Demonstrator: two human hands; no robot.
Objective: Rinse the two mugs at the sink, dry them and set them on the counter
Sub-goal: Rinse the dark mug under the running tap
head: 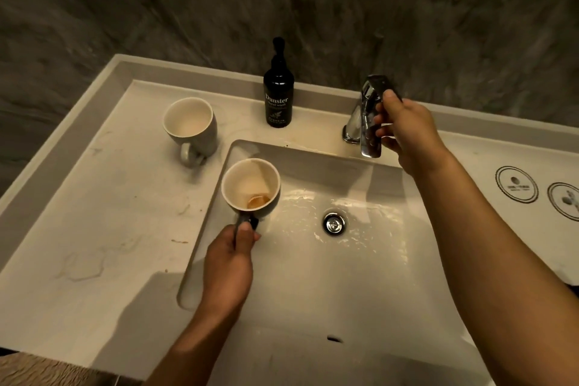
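Head cam, looking down at the sink: your left hand has the first mug by its handle, fingers clamped around it, thumb on top. That mug hangs over the left side of the basin, open side up and tipped a bit, with a little brownish liquid pooled in the bottom. Your right hand is wrapped around the chrome faucet, thumb up on the lever and fingers curled over the spout. The basin floor looks wet around the drain.

The second mug sits upright on the counter just left of the sink's back corner, handle pointing toward you, nobody touching it. A dark hand wash bottle stands at the back edge between that mug and the faucet. Off to the right on the counter you've got two round coasters, the far one cut off by the edge.
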